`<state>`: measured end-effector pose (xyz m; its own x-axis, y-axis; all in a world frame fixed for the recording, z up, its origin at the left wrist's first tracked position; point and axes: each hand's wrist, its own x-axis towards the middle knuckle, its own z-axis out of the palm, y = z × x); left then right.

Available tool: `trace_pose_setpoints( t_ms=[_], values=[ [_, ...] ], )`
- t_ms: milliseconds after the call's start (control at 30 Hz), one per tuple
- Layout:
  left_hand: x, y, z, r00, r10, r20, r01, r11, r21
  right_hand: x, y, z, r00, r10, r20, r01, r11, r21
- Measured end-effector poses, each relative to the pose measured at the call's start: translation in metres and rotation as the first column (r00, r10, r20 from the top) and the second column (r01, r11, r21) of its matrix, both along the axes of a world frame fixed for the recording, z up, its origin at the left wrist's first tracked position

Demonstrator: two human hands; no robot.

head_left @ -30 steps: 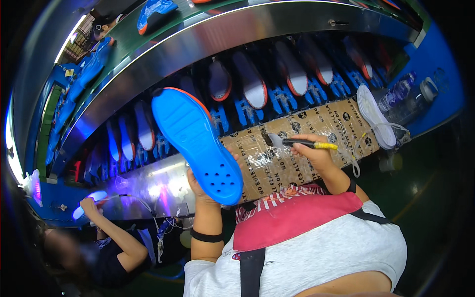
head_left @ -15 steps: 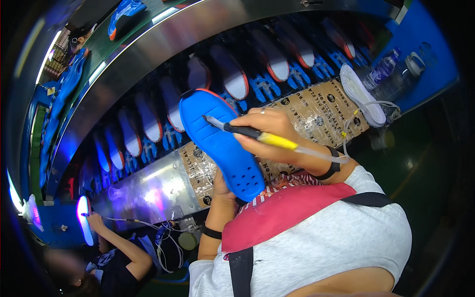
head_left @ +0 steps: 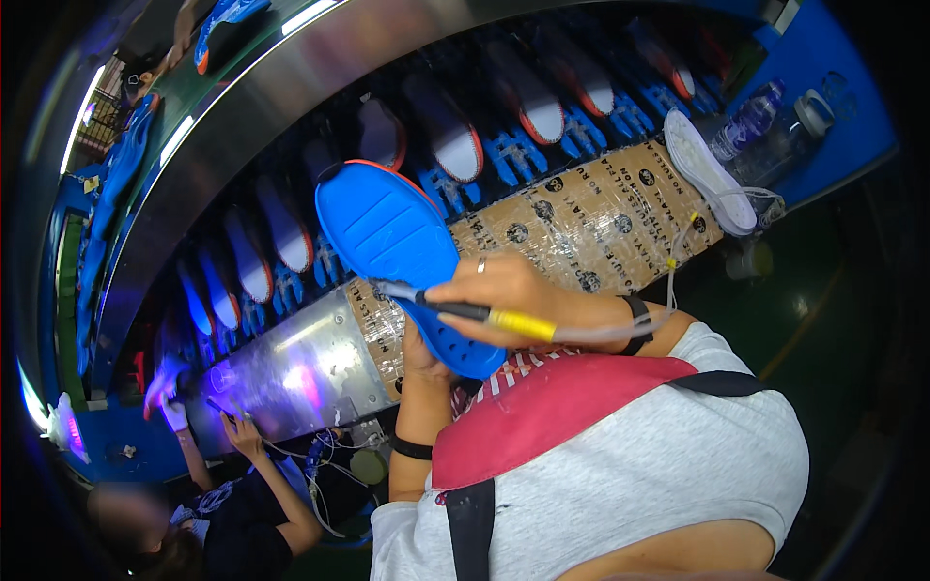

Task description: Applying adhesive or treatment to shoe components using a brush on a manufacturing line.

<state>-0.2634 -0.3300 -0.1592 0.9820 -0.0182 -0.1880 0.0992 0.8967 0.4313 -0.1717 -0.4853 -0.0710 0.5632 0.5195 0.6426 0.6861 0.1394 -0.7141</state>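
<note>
A blue shoe sole (head_left: 386, 232) with a red-orange edge at its toe stands tilted in front of my apron. Its grooved face is toward me, and small holes show near the heel. My left hand (head_left: 426, 351) grips the sole's heel part from behind at its left edge; most of those fingers are hidden. In my right hand (head_left: 509, 290) is a brush (head_left: 523, 323) with a black and yellow handle, a clear tube running from its end. The brush tip is at the sole's left edge, near the middle.
Several white-bottomed shoe uppers (head_left: 457, 153) with red-orange edging lie in a row beyond, by blue holders (head_left: 513, 157). Printed cardboard (head_left: 601, 218) and a metal plate (head_left: 320, 363) cover the ledge. A white sole (head_left: 712, 179) and bottles (head_left: 751, 126) are right; a co-worker's hand (head_left: 244, 436) is left.
My right hand has brought the brush down and left, from the sole's grooves to its left edge. The sole has shifted slightly left. The co-worker's hands have moved apart.
</note>
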Motion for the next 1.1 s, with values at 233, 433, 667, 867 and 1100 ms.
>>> trace_pose_setpoints(
  t_ms=[233, 433, 667, 867, 1100],
  values=[
    [0.006, 0.007, -0.004, 0.992, 0.107, 0.074, -0.115, 0.986, 0.120, -0.009, -0.004, -0.010, 0.994, -0.010, -0.109, 0.019, 0.996, 0.083],
    [0.018, 0.003, 0.002, 0.981, 0.097, 0.169, -0.106, 0.993, 0.048, -0.018, 0.000, -0.018, 0.993, 0.116, -0.010, -0.116, 0.993, -0.006],
    [0.023, 0.022, 0.009, 0.955, 0.145, 0.258, -0.133, 0.989, -0.062, -0.014, -0.003, -0.016, 0.933, 0.250, -0.258, -0.241, 0.968, 0.069],
    [0.015, 0.036, 0.016, 0.946, 0.154, 0.284, -0.138, 0.987, -0.077, -0.005, -0.009, -0.013, 0.745, 0.533, -0.400, -0.568, 0.822, 0.036],
    [0.015, 0.068, 0.037, 0.962, -0.145, 0.230, 0.072, 0.951, 0.302, 0.008, -0.011, -0.007, 0.750, 0.523, -0.404, -0.632, 0.748, -0.205]
  ],
)
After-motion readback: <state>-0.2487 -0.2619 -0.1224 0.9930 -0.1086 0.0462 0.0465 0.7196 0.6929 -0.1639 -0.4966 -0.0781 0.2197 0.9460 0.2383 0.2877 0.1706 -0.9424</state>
